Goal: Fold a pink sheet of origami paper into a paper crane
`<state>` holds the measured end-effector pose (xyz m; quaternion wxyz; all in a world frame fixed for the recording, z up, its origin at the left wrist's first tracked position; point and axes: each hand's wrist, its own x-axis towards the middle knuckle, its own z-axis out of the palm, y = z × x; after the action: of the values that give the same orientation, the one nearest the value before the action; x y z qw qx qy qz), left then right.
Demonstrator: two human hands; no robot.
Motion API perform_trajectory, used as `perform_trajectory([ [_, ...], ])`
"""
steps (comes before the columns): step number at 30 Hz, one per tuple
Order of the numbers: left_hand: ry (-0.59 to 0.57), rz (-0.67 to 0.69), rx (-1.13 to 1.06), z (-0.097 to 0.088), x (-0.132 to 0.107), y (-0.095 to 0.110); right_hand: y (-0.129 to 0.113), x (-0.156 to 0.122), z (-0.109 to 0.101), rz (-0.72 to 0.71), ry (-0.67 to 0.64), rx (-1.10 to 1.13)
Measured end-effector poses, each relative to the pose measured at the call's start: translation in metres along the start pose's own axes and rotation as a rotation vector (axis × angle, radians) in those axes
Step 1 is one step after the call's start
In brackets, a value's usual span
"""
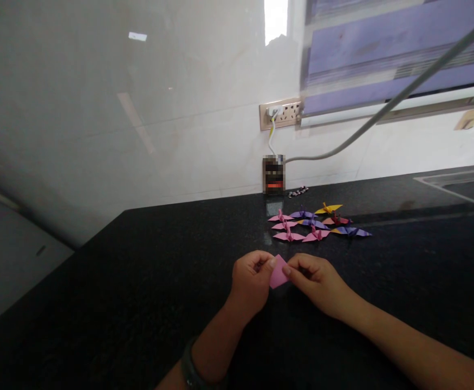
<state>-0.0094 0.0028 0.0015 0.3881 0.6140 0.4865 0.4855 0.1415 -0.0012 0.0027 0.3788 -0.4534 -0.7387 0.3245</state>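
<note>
A small folded piece of pink origami paper point(278, 274) is held just above the dark counter, roughly diamond-shaped. My left hand point(253, 279) pinches its left edge between thumb and fingers. On the opposite edge, the thumb and forefinger of my right hand point(317, 279) grip the same paper. Beyond my hands, several folded paper cranes stand in rows: pink cranes point(289, 236) on the left, purple cranes point(350, 232) in the middle and right, a yellow crane point(328, 209) at the back and a red crane point(337, 220) near it.
The black counter point(159, 281) meets a pale tiled wall point(180, 135). A blurred-out dark box point(274, 176) leans there, beside a beaded string point(299, 192). A grey cable point(367, 130) runs to it below a wall socket point(287, 112). A sink edge point(443, 181) lies at right.
</note>
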Motion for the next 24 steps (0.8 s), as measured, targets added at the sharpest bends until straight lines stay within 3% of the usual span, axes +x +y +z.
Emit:
perform_trajectory([
  [6,0.076,-0.027,-0.09,-0.003,0.004,0.001,0.005,0.0,0.001,0.064,0.037,0.043],
  [12,-0.078,-0.067,-0.077,0.005,0.0,-0.002,0.011,0.003,-0.002,0.117,0.173,0.139],
  [17,-0.198,-0.122,-0.146,0.006,-0.001,-0.005,0.013,0.003,-0.004,0.099,0.109,0.113],
  [20,-0.202,-0.131,-0.141,0.005,-0.002,-0.005,0.009,0.001,-0.004,0.043,0.061,0.061],
  [24,-0.175,-0.042,-0.04,0.005,-0.003,-0.003,0.005,0.0,-0.004,-0.005,0.049,0.021],
])
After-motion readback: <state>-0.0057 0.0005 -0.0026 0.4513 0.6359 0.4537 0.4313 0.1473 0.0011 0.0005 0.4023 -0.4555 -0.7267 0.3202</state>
